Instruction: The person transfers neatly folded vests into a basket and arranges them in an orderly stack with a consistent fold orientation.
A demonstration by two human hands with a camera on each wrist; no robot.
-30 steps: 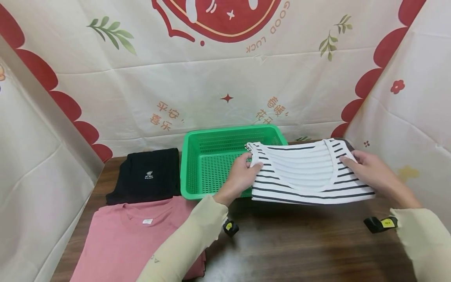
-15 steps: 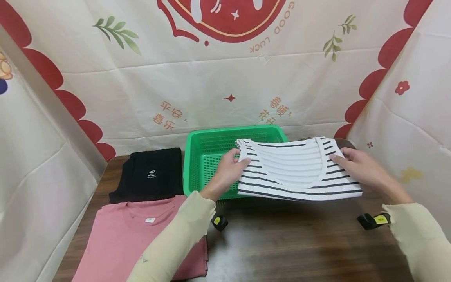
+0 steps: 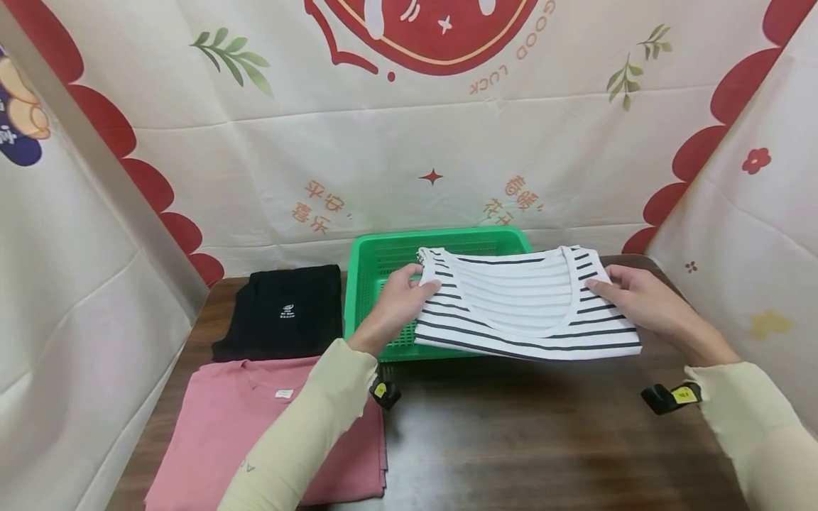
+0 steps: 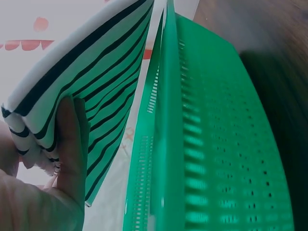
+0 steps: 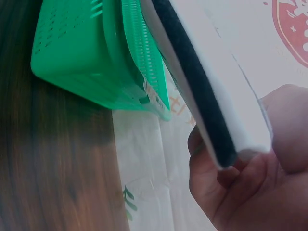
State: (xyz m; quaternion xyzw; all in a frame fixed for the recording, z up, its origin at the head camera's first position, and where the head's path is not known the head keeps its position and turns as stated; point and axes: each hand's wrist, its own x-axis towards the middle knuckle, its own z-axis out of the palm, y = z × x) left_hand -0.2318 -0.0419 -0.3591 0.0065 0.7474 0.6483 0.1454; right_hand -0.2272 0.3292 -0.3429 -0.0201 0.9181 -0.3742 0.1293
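Observation:
A folded white shirt with black stripes (image 3: 511,319), its round neckline on top, is held level between both hands. The left hand (image 3: 397,301) pinches its left edge, thumb above and fingers underneath. At the opposite edge the right hand (image 3: 645,298) grips it the same way. Below and behind the shirt stands a green plastic basket (image 3: 353,298), partly covered by it in the head view. In the left wrist view the shirt (image 4: 96,72) hangs above the basket's rim (image 4: 168,144). The right wrist view shows the shirt's folded edge (image 5: 202,91) between thumb and fingers.
Left of the basket lies a folded black garment (image 3: 290,326) with a small white print. A folded pink shirt (image 3: 236,419) lies in front of it, partly under the left sleeve. The wooden table (image 3: 511,440) meets a printed cloth backdrop (image 3: 383,149) behind the basket.
Both hands have carried the striped shirt leftward, so it now overlaps more of the basket. The head view has shifted slightly. The grip is unchanged.

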